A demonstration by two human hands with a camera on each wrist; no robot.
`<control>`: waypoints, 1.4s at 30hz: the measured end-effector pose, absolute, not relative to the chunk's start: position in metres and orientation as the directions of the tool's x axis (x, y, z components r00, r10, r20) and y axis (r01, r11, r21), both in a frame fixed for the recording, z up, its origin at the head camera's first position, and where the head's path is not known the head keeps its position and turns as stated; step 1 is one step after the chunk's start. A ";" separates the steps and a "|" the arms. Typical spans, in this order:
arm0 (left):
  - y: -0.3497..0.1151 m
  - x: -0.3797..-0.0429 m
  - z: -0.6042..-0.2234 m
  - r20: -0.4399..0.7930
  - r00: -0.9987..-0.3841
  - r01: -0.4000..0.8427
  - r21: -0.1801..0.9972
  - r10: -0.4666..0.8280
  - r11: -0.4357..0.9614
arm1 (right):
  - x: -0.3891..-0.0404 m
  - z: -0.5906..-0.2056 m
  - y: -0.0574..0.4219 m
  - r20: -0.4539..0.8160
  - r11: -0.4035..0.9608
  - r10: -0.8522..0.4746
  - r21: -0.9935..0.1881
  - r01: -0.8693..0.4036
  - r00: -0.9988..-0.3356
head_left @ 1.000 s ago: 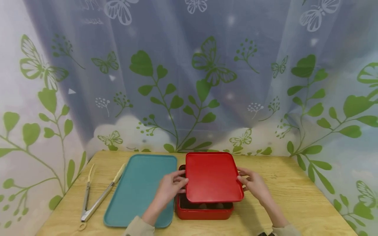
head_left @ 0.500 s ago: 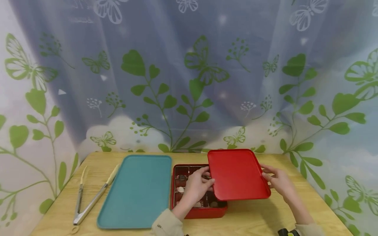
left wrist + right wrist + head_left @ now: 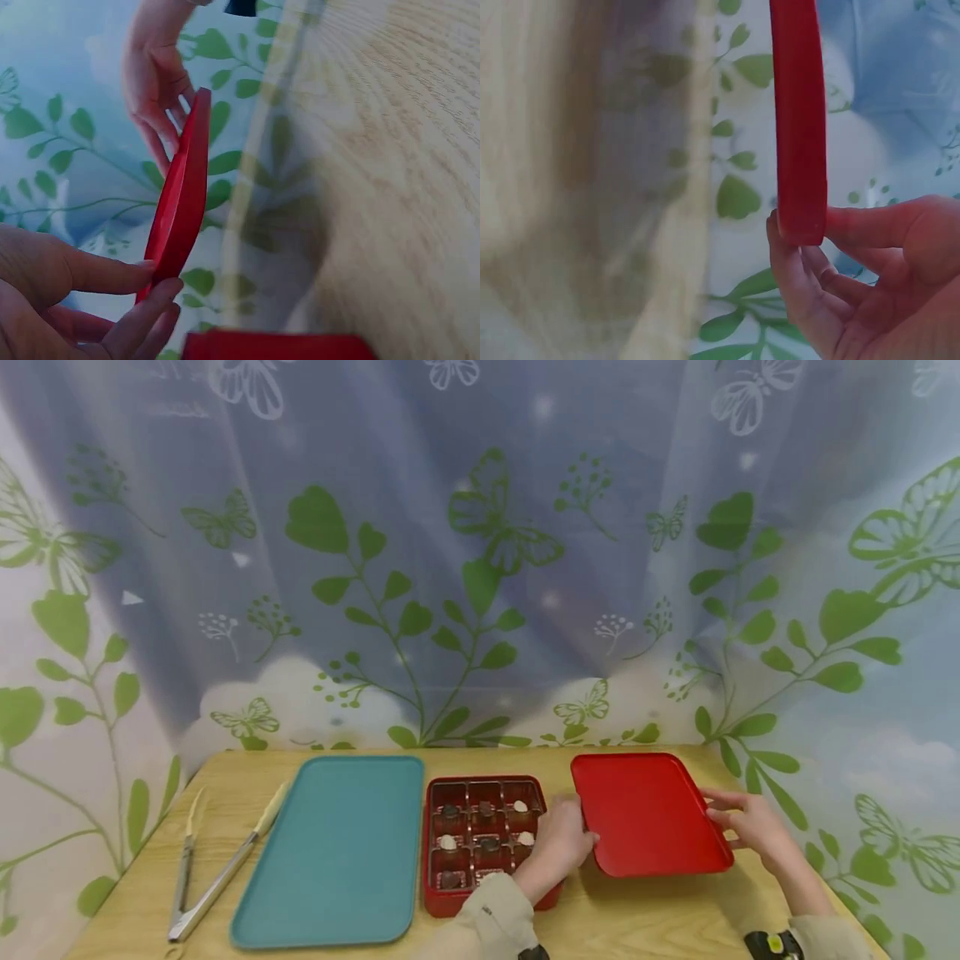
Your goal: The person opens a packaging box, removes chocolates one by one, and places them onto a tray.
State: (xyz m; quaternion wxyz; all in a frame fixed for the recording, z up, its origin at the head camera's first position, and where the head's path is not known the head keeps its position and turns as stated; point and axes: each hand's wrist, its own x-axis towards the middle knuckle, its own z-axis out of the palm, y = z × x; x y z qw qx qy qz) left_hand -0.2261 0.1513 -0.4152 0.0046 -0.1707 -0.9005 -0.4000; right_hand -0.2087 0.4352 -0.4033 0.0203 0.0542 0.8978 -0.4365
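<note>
A square red lid (image 3: 648, 814) is held above the table, right of the red box. My left hand (image 3: 558, 839) pinches its left edge between thumb and fingers, as the left wrist view also shows on the lid (image 3: 180, 195). On the opposite edge my right hand (image 3: 753, 827) grips the lid, thumb on one face and fingers on the other in the right wrist view. The uncovered red box (image 3: 453, 906) has a divided insert with several small dark and white pieces, which look like chocolates. My left hand and forearm hide part of its right side.
Left of the box lies a flat teal tray (image 3: 333, 852). Metal tongs (image 3: 217, 881) with pale tips lie spread at the table's left. A patterned curtain (image 3: 450, 568) hangs along the back edge of the wooden table (image 3: 637, 918).
Both hands have carried the red lid from over the box to its right, and it is now lower. The box's compartments have come into view. The head view has turned slightly right.
</note>
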 end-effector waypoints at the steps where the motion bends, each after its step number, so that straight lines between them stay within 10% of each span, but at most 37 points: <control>1: 0.155 -0.227 -0.417 0.127 -0.945 0.304 0.685 0.302 0.662 | -0.210 -0.406 0.437 -0.094 0.613 0.075 -0.781 0.120 -0.993; 25: 0.181 -0.236 -0.430 -0.026 -0.844 0.532 0.090 0.536 0.842 | -0.220 -0.449 0.439 -0.205 0.653 0.114 -0.721 0.229 -0.972; 42: 0.106 -0.247 -0.411 0.261 -0.877 0.466 0.668 0.403 0.580 | -0.210 -0.427 0.400 0.183 0.796 0.165 -0.605 0.021 -0.969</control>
